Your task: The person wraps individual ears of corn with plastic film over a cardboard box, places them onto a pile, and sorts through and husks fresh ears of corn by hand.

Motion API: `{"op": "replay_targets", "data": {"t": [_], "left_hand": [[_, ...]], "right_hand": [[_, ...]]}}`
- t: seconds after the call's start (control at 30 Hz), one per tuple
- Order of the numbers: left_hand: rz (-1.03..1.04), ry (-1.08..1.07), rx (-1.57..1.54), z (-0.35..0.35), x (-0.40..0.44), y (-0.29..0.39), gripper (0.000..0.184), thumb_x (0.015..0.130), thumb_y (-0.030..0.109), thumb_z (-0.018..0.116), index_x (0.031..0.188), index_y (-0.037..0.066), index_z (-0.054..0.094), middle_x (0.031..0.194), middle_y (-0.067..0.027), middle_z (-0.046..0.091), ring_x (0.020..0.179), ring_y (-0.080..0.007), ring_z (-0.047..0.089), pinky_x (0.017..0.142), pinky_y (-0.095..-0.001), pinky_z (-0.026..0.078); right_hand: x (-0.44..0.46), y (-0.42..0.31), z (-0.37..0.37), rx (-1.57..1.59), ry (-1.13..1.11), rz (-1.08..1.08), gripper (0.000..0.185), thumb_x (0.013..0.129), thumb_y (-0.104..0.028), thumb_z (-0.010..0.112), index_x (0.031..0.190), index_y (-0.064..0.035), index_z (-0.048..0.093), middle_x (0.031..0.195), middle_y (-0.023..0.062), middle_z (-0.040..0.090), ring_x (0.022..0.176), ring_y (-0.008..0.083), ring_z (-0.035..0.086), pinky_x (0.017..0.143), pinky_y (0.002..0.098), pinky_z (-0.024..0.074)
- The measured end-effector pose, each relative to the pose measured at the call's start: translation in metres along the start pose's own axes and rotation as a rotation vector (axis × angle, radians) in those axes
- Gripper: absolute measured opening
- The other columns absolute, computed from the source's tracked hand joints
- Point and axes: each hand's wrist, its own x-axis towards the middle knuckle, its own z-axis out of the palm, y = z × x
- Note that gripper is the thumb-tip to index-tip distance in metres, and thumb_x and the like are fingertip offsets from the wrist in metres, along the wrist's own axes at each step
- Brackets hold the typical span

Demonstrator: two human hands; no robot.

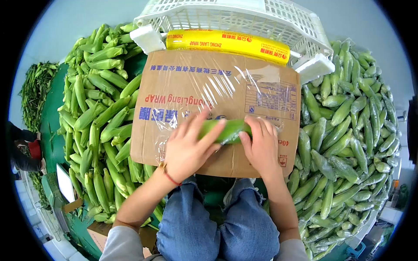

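Observation:
A green corn cob in its husk (227, 130) lies crosswise over the near part of a cardboard box (174, 91), with clear film around part of it. At the cob's left end is my left hand (189, 141), its fingers spread and blurred over the husk. My right hand (262, 143) grips the right end between thumb and fingers. Clear plastic film (217, 85) stretches over the box top beyond the hands. Behind the box, a yellow roll of wrap (226, 45) sits against a white crate (235, 19).
Unwrapped corn (104, 113) is heaped on the left, and film-wrapped corn (348, 130) on the right. Green leafy stalks (37, 95) and another person's dark sleeve (21, 150) are at the far left. An open carton (102, 237) stands low left.

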Motion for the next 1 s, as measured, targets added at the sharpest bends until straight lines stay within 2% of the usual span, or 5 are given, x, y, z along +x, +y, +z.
{"op": "replay_targets", "data": {"t": [0.27, 0.47, 0.6, 0.73, 1.0], "left_hand": [[-0.642, 0.021, -0.455, -0.032, -0.058, -0.072, 0.008, 0.083, 0.004, 0.065, 0.09, 0.004, 0.069, 0.097, -0.0162, 0.069, 0.087, -0.0233, 0.068, 0.075, -0.0334, 0.054], [0.045, -0.433, -0.037, 0.026, 0.091, -0.086, 0.013, 0.083, 0.013, 0.062, 0.082, 0.006, 0.073, 0.067, -0.0139, 0.064, 0.069, -0.0271, 0.067, 0.062, -0.038, 0.053], [0.095, -0.495, 0.205, 0.013, 0.056, -0.031, 0.029, 0.082, 0.024, 0.062, 0.102, 0.004, 0.069, 0.078, -0.0192, 0.068, 0.065, -0.0301, 0.068, 0.049, -0.0403, 0.053], [-0.04, -0.359, 0.008, -0.015, -0.016, 0.012, 0.054, 0.089, 0.034, 0.057, 0.133, 0.004, 0.047, 0.117, -0.0281, 0.055, 0.108, -0.0445, 0.057, 0.088, -0.0486, 0.048], [-0.277, 0.039, -0.026, 0.052, 0.075, -0.044, 0.041, 0.093, 0.039, 0.053, 0.116, 0.005, 0.055, 0.121, -0.0242, 0.053, 0.115, -0.0431, 0.05, 0.094, -0.0484, 0.042]], "right_hand": [[0.02, 0.005, 0.02, -0.051, 0.176, -0.044, 0.02, 0.085, -0.028, 0.063, 0.089, -0.0088, 0.065, 0.088, 0.0047, 0.061, 0.082, 0.0253, 0.056, 0.073, 0.0384, 0.0431], [0.029, 0.007, 0.027, 0.002, 0.22, -0.035, 0.019, 0.086, -0.026, 0.061, 0.081, -0.0079, 0.065, 0.08, 0.0041, 0.06, 0.074, 0.027, 0.058, 0.061, 0.0404, 0.0484], [0.035, -0.012, 0.001, -0.12, -0.332, 0.239, 0.025, 0.09, -0.03, 0.059, 0.083, -0.0059, 0.063, 0.08, 0.0066, 0.061, 0.073, 0.0321, 0.062, 0.059, 0.0433, 0.0511], [0.027, -0.038, -0.03, 0.007, -0.796, 0.396, 0.032, 0.092, -0.036, 0.057, 0.098, -0.0044, 0.059, 0.095, 0.0139, 0.063, 0.085, 0.0368, 0.063, 0.064, 0.0448, 0.0531], [0.02, -0.025, -0.001, -0.185, -0.036, -0.312, 0.058, 0.073, -0.038, 0.075, 0.119, -0.0093, 0.055, 0.114, 0.0058, 0.054, 0.106, 0.0241, 0.053, 0.087, 0.0397, 0.0441]]}}
